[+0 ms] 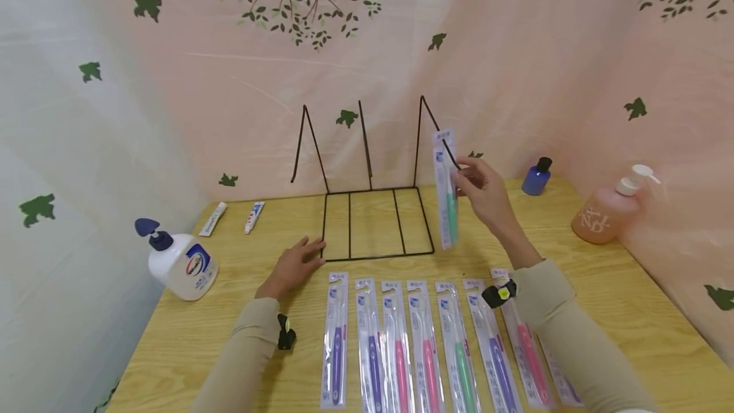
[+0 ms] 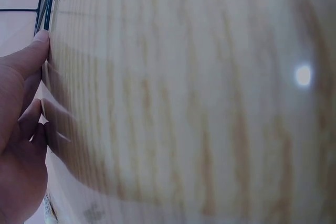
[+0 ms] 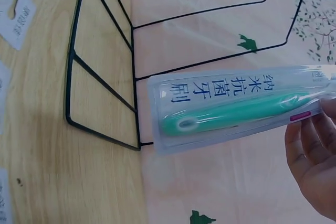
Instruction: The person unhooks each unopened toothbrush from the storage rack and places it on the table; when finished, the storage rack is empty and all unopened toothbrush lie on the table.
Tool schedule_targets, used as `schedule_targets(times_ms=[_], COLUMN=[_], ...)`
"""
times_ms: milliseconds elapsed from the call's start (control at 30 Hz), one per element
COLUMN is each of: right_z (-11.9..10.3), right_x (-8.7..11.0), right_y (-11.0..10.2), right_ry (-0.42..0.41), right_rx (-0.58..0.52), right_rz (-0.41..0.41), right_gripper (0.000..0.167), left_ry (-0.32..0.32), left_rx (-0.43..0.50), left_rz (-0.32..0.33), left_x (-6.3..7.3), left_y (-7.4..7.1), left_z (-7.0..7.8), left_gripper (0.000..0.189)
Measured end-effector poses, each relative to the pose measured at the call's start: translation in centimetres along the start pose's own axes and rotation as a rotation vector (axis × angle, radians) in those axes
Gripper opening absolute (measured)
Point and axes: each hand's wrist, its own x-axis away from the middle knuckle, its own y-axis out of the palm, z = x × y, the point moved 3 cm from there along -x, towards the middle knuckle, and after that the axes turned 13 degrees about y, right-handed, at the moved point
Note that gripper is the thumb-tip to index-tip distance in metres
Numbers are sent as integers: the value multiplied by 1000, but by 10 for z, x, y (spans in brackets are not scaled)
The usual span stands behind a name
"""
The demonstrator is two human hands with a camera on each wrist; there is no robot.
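Observation:
My right hand (image 1: 486, 191) pinches a packaged toothbrush (image 1: 452, 218) with a green handle by the edge of its clear-fronted pack. The pack hangs upright at the right prong of a black wire rack (image 1: 378, 257), and the prong's end overlaps its upper part beside my fingertips. In the right wrist view, the green toothbrush (image 3: 231, 114) lies across the picture, handle end away from my fingers. My left hand (image 1: 295, 269) rests on the table with its fingertips at the rack's front left corner. Its fingers are extended in the left wrist view.
Several packaged toothbrushes (image 1: 427, 349), purple, pink and green, lie in a row before the rack. Left stand a white pump bottle (image 1: 186, 269) and two small tubes (image 1: 254, 217). Right are a blue bottle (image 1: 536, 180) and a pink pump bottle (image 1: 604, 212). A cloth wall (image 1: 258, 126) closes the back.

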Motion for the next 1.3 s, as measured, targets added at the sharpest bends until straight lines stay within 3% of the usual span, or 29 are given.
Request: schedule_targets(times_ms=[333, 667, 833, 1033, 1133, 1300], right_z=[-7, -16, 5, 45, 65, 92], right_x=[48, 81, 91, 112, 122, 137], right_y=[-18, -44, -74, -113, -131, -159], right_ry=[-20, -38, -6, 133, 199, 332], right_rx=[96, 120, 153, 277, 315, 316], right_rz=[-44, 13, 61, 104, 77, -60], right_gripper=[36, 35, 37, 38, 38, 33], left_ry=[8, 14, 2, -5, -8, -6], left_rx=[-11, -24, -23, -26, -27, -19], left_rz=[7, 1, -5, -10, -10, -4], left_x=[1, 0, 0, 0, 0, 0], left_y=[0, -1, 0, 1, 1, 1], left_z=[-2, 1, 1, 0, 0, -2], left_gripper=[49, 49, 49, 49, 49, 49])
